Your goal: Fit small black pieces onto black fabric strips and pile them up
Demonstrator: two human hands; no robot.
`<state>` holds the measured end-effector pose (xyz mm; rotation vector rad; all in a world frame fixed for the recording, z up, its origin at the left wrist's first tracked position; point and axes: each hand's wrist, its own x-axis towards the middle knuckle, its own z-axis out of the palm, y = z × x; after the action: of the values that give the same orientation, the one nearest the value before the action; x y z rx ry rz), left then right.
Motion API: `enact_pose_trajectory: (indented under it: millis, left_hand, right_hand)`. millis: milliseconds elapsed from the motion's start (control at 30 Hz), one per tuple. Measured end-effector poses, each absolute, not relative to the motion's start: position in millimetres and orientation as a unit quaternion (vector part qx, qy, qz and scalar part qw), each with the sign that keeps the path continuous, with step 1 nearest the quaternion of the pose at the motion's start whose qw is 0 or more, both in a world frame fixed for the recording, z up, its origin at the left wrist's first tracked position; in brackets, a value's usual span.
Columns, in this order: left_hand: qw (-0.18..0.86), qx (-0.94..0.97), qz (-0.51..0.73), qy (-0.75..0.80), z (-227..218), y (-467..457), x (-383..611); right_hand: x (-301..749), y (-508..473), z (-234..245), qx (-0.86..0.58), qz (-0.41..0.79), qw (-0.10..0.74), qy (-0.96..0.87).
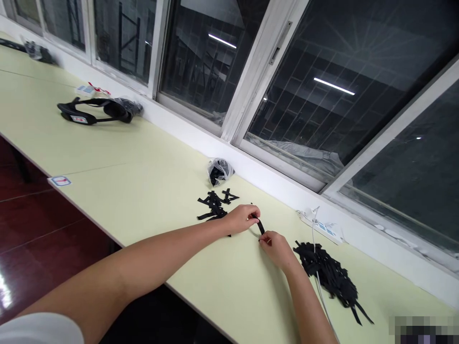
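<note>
A short black strap [260, 226] is stretched between my two hands above the pale table. My left hand [244, 217] pinches its far end, and my right hand [273, 246] grips the near end with fingers closed. Just left of my left hand lies a loose scatter of black straps [214, 204], partly hidden by that hand and forearm. To the right of my right hand a bigger heap of black straps [330, 274] is piled up. Behind the scatter, a clear plastic bag [220, 171] holds more black pieces.
A white power strip [324, 228] lies by the wall, and its white cable [317, 272] runs across the larger heap. Farther left are a black headset-like device [95, 111] and another power strip [86, 90]. Windows [215, 57] line the back. A label [60, 181] marks the table's front edge.
</note>
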<state>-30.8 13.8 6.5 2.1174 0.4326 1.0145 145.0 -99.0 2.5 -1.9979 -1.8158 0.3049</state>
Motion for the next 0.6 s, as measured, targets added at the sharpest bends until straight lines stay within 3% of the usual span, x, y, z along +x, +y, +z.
enact_pose_trajectory:
  millis: [133, 333, 533, 600]
  left_hand:
    - [0.365, 0.826, 0.392, 0.174, 6.8, 15.9, -31.5]
    - [0.356, 0.834, 0.39, 0.159, 6.7, 18.0, -32.5]
    - [0.349, 0.856, 0.361, 0.12, 14.9, 5.1, -33.9]
    - [0.351, 0.862, 0.352, 0.103, 18.1, -1.2, -34.3]
  right_hand:
    - [142.2, -100.7, 1.9, -0.727, 0.081, 0.181, -0.658]
    - [133.8, -108.2, 10.6, -0.718, 0.093, 0.22, -0.654]
    - [149.4, -109.7, 26.0, -0.668, 0.038, 0.49, -0.558]
    - [151.3, -107.9, 26.4, -0.639, 0.068, 0.533, -0.551]
